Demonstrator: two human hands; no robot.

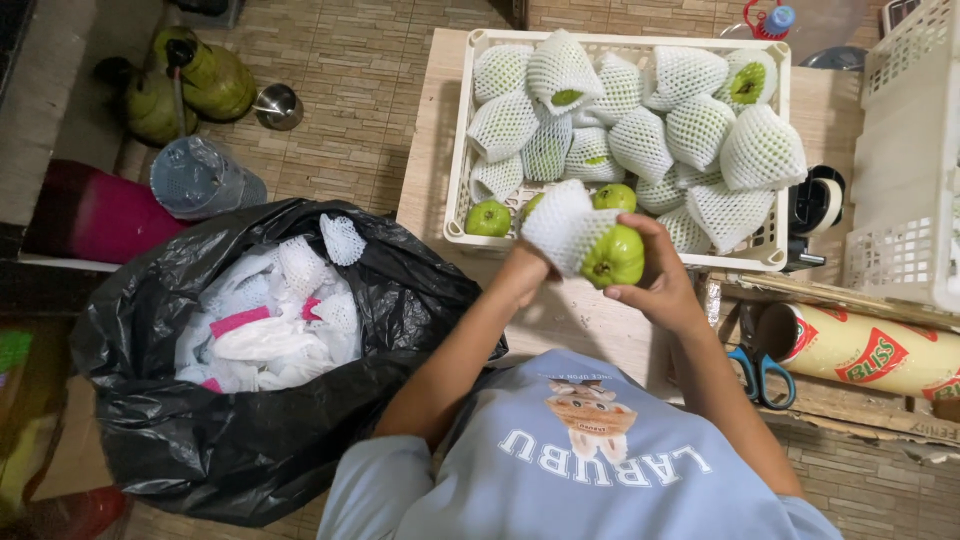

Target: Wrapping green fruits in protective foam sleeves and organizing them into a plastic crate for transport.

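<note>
Green guavas [613, 256]: perhaps four bare.

Open tabletop strip [600, 330] before the hands; crate wall [745, 258] ahead, black bag [200, 440] left, scissors [760, 372] right.

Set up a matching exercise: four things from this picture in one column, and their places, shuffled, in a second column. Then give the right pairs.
Things:
1. green fruit
2. black bag
3. scissors
4. white crate

Places:
A. on the floor, holding white netting
B. on the table, full of net-wrapped fruit
C. between both hands, half in a foam net
D. on the table's right part, beside a roll

Pairs: 1-C, 2-A, 3-D, 4-B
</note>
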